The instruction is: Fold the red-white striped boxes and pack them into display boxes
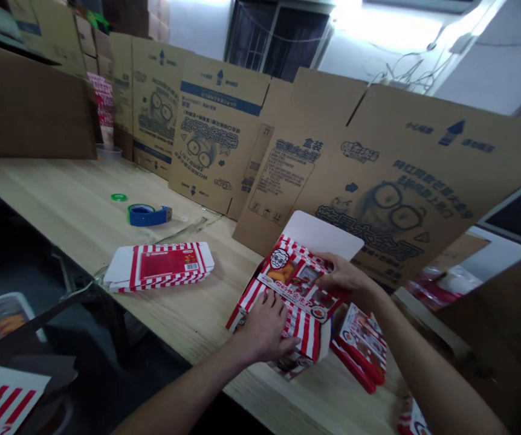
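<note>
A red-and-white striped carton [297, 284] with a printed window panel and a white flap raised behind it stands on the wooden table [61, 199] in front of me. My left hand [264, 329] lies on its near striped side with the fingers spread and pressing. My right hand [343, 277] grips the carton's far right edge, fingers curled round it. A flat stack of the same striped cartons [161, 266] lies to the left. Finished red packs [364, 344] lie just right of the carton, under my right forearm.
A row of brown printed shipping boxes [378, 181] stands along the back of the table. A blue tape dispenser [148, 214] and a small green ring [118, 197] lie at left. More striped card [2, 402] shows at the bottom left, below the table edge.
</note>
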Motion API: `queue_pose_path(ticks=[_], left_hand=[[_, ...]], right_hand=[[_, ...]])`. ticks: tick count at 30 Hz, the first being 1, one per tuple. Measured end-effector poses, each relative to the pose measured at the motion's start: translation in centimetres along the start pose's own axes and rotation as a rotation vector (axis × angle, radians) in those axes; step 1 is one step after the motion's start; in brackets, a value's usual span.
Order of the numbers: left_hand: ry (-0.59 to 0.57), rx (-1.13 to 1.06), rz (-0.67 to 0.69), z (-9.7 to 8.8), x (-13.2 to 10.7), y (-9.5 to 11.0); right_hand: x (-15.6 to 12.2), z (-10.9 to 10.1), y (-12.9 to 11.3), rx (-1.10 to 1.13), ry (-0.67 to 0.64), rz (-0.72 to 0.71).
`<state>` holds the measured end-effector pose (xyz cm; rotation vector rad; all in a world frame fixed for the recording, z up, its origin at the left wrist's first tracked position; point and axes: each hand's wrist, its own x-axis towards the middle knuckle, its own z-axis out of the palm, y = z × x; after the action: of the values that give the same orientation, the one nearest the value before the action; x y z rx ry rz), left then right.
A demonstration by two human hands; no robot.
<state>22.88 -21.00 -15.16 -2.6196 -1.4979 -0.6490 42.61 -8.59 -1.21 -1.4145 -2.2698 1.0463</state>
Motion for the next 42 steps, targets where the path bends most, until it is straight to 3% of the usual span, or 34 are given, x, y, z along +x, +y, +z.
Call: queue_pose_path(ticks=[6, 13, 18, 22, 26, 33, 42], left_hand=[[0.002, 0.015, 0.003, 0.2, 0.0, -0.1], [0.004, 0.022, -0.002, 0.3, 0.0, 0.1], [-0.015, 0.019, -0.018, 0.1, 0.1, 0.2], [-0.043, 0.007, -0.026, 0.0, 0.3, 0.2], [-0.061, 0.017, -0.041, 0.4, 0.3, 0.1], [0.040, 0.043, 0.003, 2.1, 0.1, -0.5], [0.026, 0.051, 0.007, 1.8, 0.4, -0.3]], right_hand=[[0.9, 1.3, 0.7, -0.298, 0.130, -0.091], [0.8, 3.4, 3.6, -0.444, 0.020, -0.102], [1.1, 5.3, 3.2, -0.628, 0.042, -0.146], [2.9, 7.2, 1.9, -0.638, 0.096, -0.238], [4.3, 8.8, 1.6, -0.632, 0.050, -0.208], [4.2, 9.9, 3.0, -0.505, -0.004, -0.178], [4.1, 12.0, 5.0, -0.589, 0.051, -0.179]])
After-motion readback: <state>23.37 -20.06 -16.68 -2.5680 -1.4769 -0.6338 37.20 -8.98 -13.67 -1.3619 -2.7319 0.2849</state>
